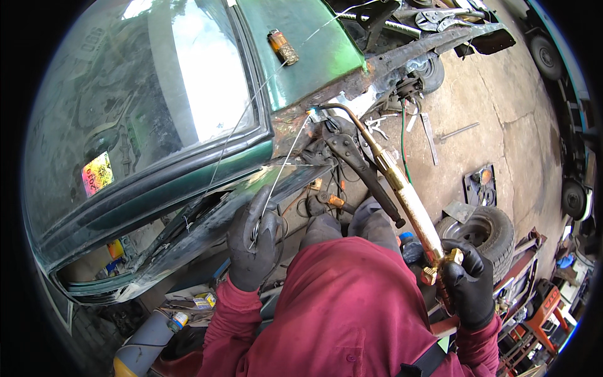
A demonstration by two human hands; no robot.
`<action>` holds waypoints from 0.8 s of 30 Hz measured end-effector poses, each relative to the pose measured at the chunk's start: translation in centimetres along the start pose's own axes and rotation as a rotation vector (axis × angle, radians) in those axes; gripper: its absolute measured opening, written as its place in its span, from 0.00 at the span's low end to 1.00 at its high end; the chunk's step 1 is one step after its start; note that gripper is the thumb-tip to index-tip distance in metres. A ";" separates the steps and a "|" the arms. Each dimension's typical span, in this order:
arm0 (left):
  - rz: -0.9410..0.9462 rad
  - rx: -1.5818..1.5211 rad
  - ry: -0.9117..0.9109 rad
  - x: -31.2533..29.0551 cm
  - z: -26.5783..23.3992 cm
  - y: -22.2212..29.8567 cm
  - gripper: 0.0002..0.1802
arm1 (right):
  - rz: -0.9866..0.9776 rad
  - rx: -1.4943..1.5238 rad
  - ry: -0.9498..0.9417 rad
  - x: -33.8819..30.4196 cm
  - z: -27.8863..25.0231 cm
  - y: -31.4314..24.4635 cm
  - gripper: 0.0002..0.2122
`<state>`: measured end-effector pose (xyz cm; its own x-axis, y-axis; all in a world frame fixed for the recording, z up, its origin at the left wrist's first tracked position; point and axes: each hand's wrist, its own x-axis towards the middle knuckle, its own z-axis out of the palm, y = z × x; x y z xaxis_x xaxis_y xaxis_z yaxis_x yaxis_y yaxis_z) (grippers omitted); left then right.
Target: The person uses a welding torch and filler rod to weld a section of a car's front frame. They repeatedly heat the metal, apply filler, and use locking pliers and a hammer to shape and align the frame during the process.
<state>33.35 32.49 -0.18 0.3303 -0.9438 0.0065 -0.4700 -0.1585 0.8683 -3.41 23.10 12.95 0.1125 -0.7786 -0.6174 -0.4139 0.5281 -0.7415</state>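
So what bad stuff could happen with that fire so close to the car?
1. The torch flame burns at the rusty seam, close to the windshield; heat might crack the glass.
2. A lighter lies on the green panel near the flame and could overheat.
3. The left hand feeds a thin wire rod toward the flame; heat may travel up it, though the glove helps.
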 end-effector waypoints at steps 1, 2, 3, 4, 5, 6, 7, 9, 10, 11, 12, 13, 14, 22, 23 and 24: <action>-0.004 0.000 -0.002 -0.1 0.0 0.0 0.31 | 0.035 0.026 -0.002 0.0 0.0 -0.1 0.17; -0.013 -0.002 -0.004 -0.1 -0.1 0.0 0.31 | 0.066 0.044 -0.008 -0.1 -0.1 -0.2 0.17; -0.022 -0.004 -0.006 -0.2 -0.1 -0.1 0.31 | 0.079 0.080 -0.021 -0.1 -0.1 -0.3 0.17; -0.030 -0.006 -0.008 -0.2 -0.1 -0.1 0.30 | 0.085 0.057 -0.011 -0.1 -0.1 -0.3 0.17; -0.013 0.006 -0.008 -0.2 -0.1 -0.2 0.30 | 0.075 0.051 -0.009 -0.1 -0.2 -0.3 0.18; 0.003 0.017 -0.009 -0.1 -0.1 -0.3 0.31 | 0.064 0.046 -0.007 0.0 -0.2 -0.3 0.18; 0.020 0.028 -0.009 0.0 -0.1 -0.4 0.31 | 0.047 0.034 -0.007 0.0 -0.2 -0.2 0.18; 0.015 0.029 0.003 0.0 0.0 -0.5 0.31 | 0.002 0.005 -0.004 0.1 -0.2 0.1 0.18; 0.013 0.030 0.009 0.0 0.0 -0.5 0.31 | 0.013 0.003 -0.002 0.1 -0.4 0.2 0.18; 0.026 0.018 0.014 -0.1 0.0 -0.4 0.30 | 0.015 -0.003 0.003 0.1 -0.5 0.4 0.18; 0.038 0.005 0.018 -0.2 -0.1 -0.1 0.30 | 0.003 -0.016 -0.002 0.0 -0.7 0.5 0.18; 0.019 -0.027 0.025 -0.3 -0.2 0.2 0.29 | 0.031 0.002 0.000 -0.1 -1.0 0.6 0.18; 0.065 -0.031 0.016 -0.6 -0.1 0.8 0.28 | 0.043 0.011 -0.007 -0.2 -1.4 0.7 0.18; 0.455 -0.294 -0.350 0.6 4.8 9.4 0.19 | -0.037 -0.018 0.225 -3.1 -3.9 2.0 0.17; 0.430 -0.292 -0.493 0.7 5.8 11.0 0.18 | -0.021 -0.018 0.250 -3.5 -4.1 2.2 0.17; 0.551 -0.293 -0.406 0.7 7.7 12.6 0.22 | -0.005 -0.015 0.275 -3.8 -4.2 2.5 0.16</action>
<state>21.38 27.63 6.92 -0.2458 -0.9059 0.3450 -0.2239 0.3993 0.8891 -8.62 25.94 14.53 -0.1341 -0.8450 -0.5178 -0.4278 0.5206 -0.7389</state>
